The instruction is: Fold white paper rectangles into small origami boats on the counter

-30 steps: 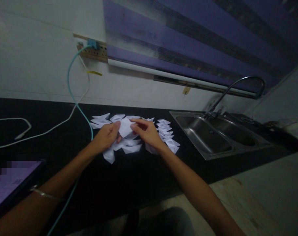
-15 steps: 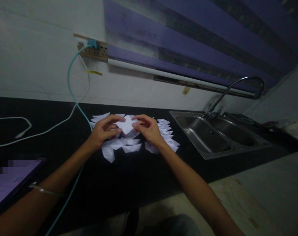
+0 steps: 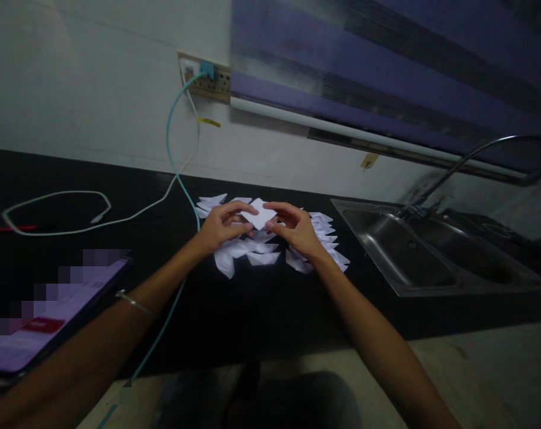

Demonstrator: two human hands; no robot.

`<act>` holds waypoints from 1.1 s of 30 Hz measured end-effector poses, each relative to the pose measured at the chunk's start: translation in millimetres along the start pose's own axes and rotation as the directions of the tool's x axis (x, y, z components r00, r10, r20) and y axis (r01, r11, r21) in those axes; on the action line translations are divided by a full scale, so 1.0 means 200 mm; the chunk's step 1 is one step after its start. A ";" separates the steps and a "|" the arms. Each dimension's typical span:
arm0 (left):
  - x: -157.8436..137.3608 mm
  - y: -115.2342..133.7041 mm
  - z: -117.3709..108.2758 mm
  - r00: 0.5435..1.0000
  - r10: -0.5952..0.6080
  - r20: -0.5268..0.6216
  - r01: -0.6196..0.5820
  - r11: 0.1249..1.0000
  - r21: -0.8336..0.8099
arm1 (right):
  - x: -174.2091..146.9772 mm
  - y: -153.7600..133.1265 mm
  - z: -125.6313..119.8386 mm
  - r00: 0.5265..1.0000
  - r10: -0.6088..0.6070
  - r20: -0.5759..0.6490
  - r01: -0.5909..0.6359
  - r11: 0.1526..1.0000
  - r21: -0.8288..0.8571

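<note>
A small white folded paper [image 3: 258, 215], diamond-shaped from here, is held up between my two hands. My left hand [image 3: 221, 227] pinches its left side between thumb and fingers. On the opposite side, my right hand [image 3: 297, 229] grips it in the same way. Beneath and around the hands lie several white folded paper boats [image 3: 264, 258] on the black counter [image 3: 270, 316]. More paper boats [image 3: 326, 229] form a stacked row to the right of my right hand. Some of the pile is hidden behind my fingers.
A steel double sink [image 3: 386, 250] with a curved faucet [image 3: 471, 155] is set in the counter at the right. At the left lies a tablet-like screen [image 3: 51, 325], partly pixelated. A teal cable [image 3: 170, 128] and a white cable [image 3: 131, 217] run from the wall socket [image 3: 208, 83].
The camera view has turned left, so the scene has shifted right and more of the screen and white cable shows. Both hands still hold the folded paper.
</note>
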State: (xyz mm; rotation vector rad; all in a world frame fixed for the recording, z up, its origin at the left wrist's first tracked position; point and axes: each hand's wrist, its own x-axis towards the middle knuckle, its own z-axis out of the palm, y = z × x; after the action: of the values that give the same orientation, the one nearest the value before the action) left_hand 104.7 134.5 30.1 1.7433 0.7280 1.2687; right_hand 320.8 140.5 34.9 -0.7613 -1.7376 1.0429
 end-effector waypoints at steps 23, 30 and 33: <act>0.01 -0.04 -0.02 0.999 0.002 0.039 -0.003 0.999 0.035 | 0.00 0.00 -0.01 0.998 -0.012 0.056 0.014 0.999 -0.038; 0.03 -0.08 -0.02 0.995 0.072 0.076 -0.067 0.995 -0.072 | 0.01 0.06 -0.03 0.998 0.009 0.064 -0.008 1.000 -0.023; 0.02 -0.08 -0.02 0.997 0.031 0.072 -0.024 0.995 -0.099 | 0.01 0.07 -0.03 0.998 0.011 0.066 -0.009 1.000 -0.018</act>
State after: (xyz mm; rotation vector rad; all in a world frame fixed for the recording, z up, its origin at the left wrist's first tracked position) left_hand 102.8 147.6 18.0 1.7156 0.5912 1.2320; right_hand 327.3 150.0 23.5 -0.7553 -1.8029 1.0709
